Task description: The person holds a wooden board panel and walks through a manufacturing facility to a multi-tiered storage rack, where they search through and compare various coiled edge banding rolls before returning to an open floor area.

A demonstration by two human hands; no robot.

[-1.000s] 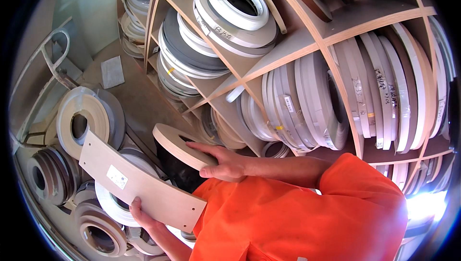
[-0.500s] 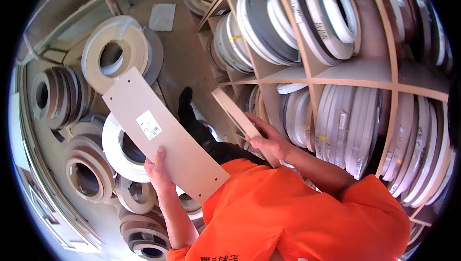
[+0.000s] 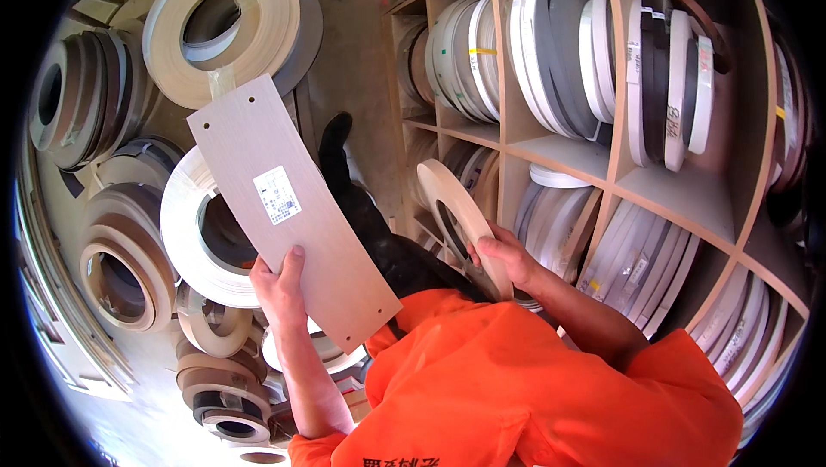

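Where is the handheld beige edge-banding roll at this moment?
The beige edge-banding roll is just right of centre in the head view, gripped in the right hand, with the labelled panel to its left and the wooden shelving to its right.

Bright orange on top, black below, bare hands at work.
From my seat I see a vivid orange shirt (image 3: 516, 381), its cloth creased in soft folds, with dark printed characters (image 3: 400, 462) cut by the lower edge of my view. The loose right sleeve (image 3: 697, 381) stops short of the forearm; of the left sleeve (image 3: 320, 451) I get only a strip. The left hand (image 3: 282, 286) and right hand (image 3: 506, 259) are bare, as are both forearms. Below the shirt I make out black trousers (image 3: 387, 252) and one dark shoe (image 3: 335, 136) with a rounded toe.
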